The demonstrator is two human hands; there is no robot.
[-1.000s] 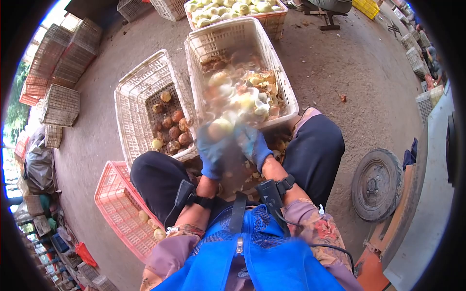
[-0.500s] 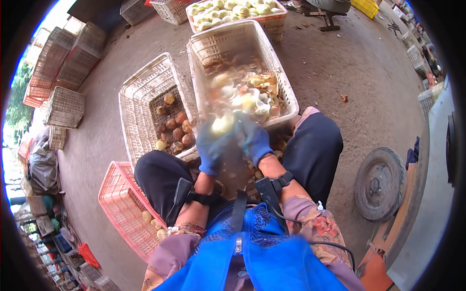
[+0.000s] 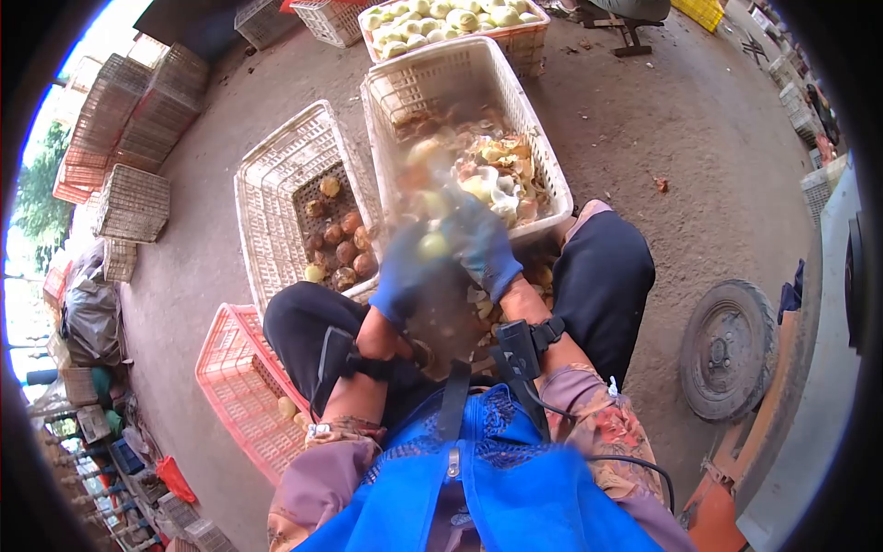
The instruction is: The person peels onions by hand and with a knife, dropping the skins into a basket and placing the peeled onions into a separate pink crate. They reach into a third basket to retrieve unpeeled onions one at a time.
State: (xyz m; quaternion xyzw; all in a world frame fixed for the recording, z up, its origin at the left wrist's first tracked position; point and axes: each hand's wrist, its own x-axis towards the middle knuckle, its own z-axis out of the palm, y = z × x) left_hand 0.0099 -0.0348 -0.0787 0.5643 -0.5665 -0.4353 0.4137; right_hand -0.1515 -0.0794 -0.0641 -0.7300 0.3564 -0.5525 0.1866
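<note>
Head view: compared with half a second earlier, my right hand point(image 3: 480, 241) appears further up across the near rim of the white peel crate point(image 3: 418, 83). The pale onion point(image 3: 432, 245) sits slightly nearer me, between it and my left hand point(image 3: 405, 267), before that crate; through blur, I am unable to tell how either grips. A second crate point(image 3: 262, 202) crowds its left; ground point(image 3: 699, 147) extends to its right.

Onion peels point(image 3: 504, 184) are piled in the middle crate point(image 3: 430, 81), peeled onions point(image 3: 451, 18) crated behind it. Unpeeled onions point(image 3: 347, 252) are kept in the left crate point(image 3: 269, 198), wheel point(image 3: 728, 351) parked off right.
</note>
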